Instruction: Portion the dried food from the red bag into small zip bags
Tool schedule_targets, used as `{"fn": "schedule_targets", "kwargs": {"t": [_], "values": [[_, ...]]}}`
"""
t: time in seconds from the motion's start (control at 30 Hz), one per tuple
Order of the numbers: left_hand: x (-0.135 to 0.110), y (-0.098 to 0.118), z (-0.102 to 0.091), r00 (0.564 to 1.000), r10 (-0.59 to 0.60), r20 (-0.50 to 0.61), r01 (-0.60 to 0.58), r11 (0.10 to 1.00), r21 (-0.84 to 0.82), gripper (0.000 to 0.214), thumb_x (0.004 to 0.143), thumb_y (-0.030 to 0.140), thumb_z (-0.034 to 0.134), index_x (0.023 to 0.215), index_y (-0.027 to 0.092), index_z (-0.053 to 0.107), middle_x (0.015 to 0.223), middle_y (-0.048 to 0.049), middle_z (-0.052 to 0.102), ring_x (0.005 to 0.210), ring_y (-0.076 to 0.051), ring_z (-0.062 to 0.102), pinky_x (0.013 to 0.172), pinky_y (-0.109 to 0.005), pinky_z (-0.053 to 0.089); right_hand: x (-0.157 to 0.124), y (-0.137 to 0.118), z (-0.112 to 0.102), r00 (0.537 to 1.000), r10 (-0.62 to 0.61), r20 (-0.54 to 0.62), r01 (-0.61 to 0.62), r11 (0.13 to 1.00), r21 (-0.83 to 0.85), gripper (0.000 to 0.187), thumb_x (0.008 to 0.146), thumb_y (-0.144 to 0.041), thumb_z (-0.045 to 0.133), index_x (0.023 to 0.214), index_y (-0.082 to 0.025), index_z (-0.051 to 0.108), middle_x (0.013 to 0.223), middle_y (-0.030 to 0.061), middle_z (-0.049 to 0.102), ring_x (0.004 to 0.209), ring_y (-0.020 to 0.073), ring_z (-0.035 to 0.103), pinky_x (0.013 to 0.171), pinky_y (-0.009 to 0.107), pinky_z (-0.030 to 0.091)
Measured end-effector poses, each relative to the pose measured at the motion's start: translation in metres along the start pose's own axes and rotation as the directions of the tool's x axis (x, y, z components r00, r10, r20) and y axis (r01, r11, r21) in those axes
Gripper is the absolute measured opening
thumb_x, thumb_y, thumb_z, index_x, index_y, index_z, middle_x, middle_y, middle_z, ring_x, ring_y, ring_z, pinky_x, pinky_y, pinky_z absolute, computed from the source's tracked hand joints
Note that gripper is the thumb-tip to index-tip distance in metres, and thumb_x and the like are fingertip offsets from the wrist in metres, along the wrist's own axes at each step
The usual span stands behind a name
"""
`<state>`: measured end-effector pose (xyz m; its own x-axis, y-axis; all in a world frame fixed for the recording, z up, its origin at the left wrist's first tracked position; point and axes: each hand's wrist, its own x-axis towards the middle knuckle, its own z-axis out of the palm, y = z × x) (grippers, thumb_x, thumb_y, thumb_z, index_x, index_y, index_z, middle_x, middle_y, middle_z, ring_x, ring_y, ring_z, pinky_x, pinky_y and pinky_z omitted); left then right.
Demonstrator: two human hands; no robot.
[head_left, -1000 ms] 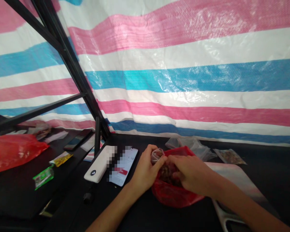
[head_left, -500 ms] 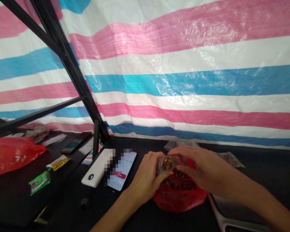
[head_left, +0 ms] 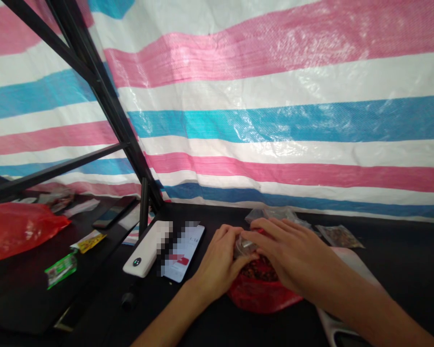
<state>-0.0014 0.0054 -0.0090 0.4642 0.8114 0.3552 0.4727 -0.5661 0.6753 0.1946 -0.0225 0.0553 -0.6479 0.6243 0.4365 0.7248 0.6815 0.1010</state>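
My left hand point(head_left: 220, 260) is closed around a small clear plastic bag point(head_left: 243, 245), the thumb on its near side. My right hand point(head_left: 291, 246) bears on the same bag from the right, fingers bent over its top edge. Beneath both hands is an open red plastic bag point(head_left: 262, 300) with small dark brown dried bits point(head_left: 258, 271) in it. The clear bag's contents are largely hidden by my fingers.
Right of the red bag, partly under my forearm, is a pale scale-like device point(head_left: 334, 320). Behind lie clear bags point(head_left: 275, 213) and a filled packet point(head_left: 340, 236). Leftward are a phone point(head_left: 184, 255), a white power-bank-like block point(head_left: 144, 250) and a black metal frame point(head_left: 121, 132).
My right hand has moved left and over the clear bag, covering its mouth, which faced me earlier. The red bag has shifted slightly left, and more of the scale-like device shows.
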Motion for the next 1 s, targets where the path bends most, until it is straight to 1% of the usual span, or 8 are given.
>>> {"fn": "schedule_targets", "kwargs": {"t": [0.13,0.3,0.5,0.63,0.73,0.87,0.93,1.0], "values": [[0.0,-0.002,0.0,1.0,0.011,0.017,-0.011,1.0,0.014,0.033,0.093,0.031,0.066,0.12,0.02,0.052,0.114,-0.0077,0.06,0.109,-0.026,0.055,0.094,-0.041,0.047,0.0,0.0,-0.004,0.987,0.092,0.134,-0.103,0.991,0.081,0.026,0.094,-0.022,0.061,0.118,-0.021,0.067,0.108,0.0098,0.072,0.098,0.0265,0.069,0.088,0.042,0.053],[0.0,0.0,0.0,0.998,0.033,0.049,-0.035,0.999,0.021,0.034,0.092,0.021,0.064,0.123,0.02,0.049,0.117,-0.0083,0.059,0.111,-0.026,0.054,0.096,-0.043,0.047,0.0,-0.002,-0.008,0.964,0.12,0.239,-0.16,0.974,0.158,0.026,0.094,-0.023,0.061,0.12,-0.023,0.065,0.115,0.0102,0.07,0.103,0.0268,0.068,0.094,0.043,0.051],[0.001,0.0,-0.001,0.999,0.014,0.037,-0.017,0.998,0.058,0.032,0.092,0.022,0.065,0.12,0.02,0.05,0.114,-0.0073,0.058,0.109,-0.026,0.054,0.091,-0.039,0.047,0.001,0.001,-0.016,0.923,0.199,0.329,-0.278,0.937,0.213,0.025,0.09,-0.021,0.062,0.115,-0.024,0.063,0.114,0.0069,0.069,0.094,0.0245,0.069,0.079,0.036,0.051],[0.002,0.0,-0.003,1.0,-0.005,-0.012,0.006,0.992,0.123,0.016,0.095,0.028,0.062,0.106,0.02,0.053,0.103,-0.0058,0.058,0.101,-0.025,0.053,0.086,-0.037,0.045,-0.001,0.009,-0.017,0.889,0.284,0.359,-0.369,0.908,0.196,0.022,0.091,-0.026,0.06,0.112,-0.025,0.062,0.102,0.0039,0.072,0.086,0.0245,0.071,0.072,0.034,0.047],[0.003,-0.001,-0.005,0.997,-0.021,-0.069,0.032,0.986,0.161,0.013,0.097,0.031,0.058,0.1,0.02,0.051,0.099,-0.0058,0.057,0.097,-0.025,0.053,0.083,-0.037,0.044,-0.007,0.014,-0.01,0.861,0.284,0.422,-0.385,0.905,0.178,0.019,0.093,-0.026,0.057,0.11,-0.025,0.065,0.102,0.0053,0.074,0.086,0.0261,0.072,0.071,0.035,0.047],[0.0,0.0,-0.008,0.966,-0.226,-0.127,0.243,0.96,0.138,0.014,0.098,0.034,0.052,0.099,0.02,0.048,0.1,-0.0089,0.058,0.094,-0.026,0.058,0.081,-0.038,0.045,-0.009,0.013,0.002,0.802,0.226,0.552,-0.369,0.916,0.161,0.027,0.087,-0.013,0.059,0.11,-0.022,0.07,0.111,0.0101,0.075,0.099,0.0309,0.071,0.082,0.04,0.051],[-0.003,0.0,-0.012,0.93,-0.359,-0.074,0.365,0.926,0.099,0.017,0.097,0.037,0.051,0.098,0.021,0.046,0.095,-0.0086,0.061,0.087,-0.026,0.062,0.075,-0.036,0.044,-0.007,0.011,0.007,0.79,0.222,0.572,-0.353,0.927,0.129,0.035,0.084,-0.007,0.058,0.114,-0.02,0.07,0.118,0.0122,0.073,0.107,0.0318,0.069,0.09,0.043,0.052],[-0.006,0.001,-0.015,0.898,-0.439,0.044,0.436,0.898,0.065,0.021,0.095,0.041,0.055,0.099,0.022,0.044,0.088,-0.006,0.063,0.078,-0.025,0.064,0.067,-0.034,0.041,-0.005,0.01,0.012,0.792,0.239,0.562,-0.334,0.94,0.07,0.037,0.083,-0.003,0.056,0.114,-0.018,0.07,0.12,0.014,0.072,0.112,0.0322,0.068,0.093,0.045,0.052]]}}
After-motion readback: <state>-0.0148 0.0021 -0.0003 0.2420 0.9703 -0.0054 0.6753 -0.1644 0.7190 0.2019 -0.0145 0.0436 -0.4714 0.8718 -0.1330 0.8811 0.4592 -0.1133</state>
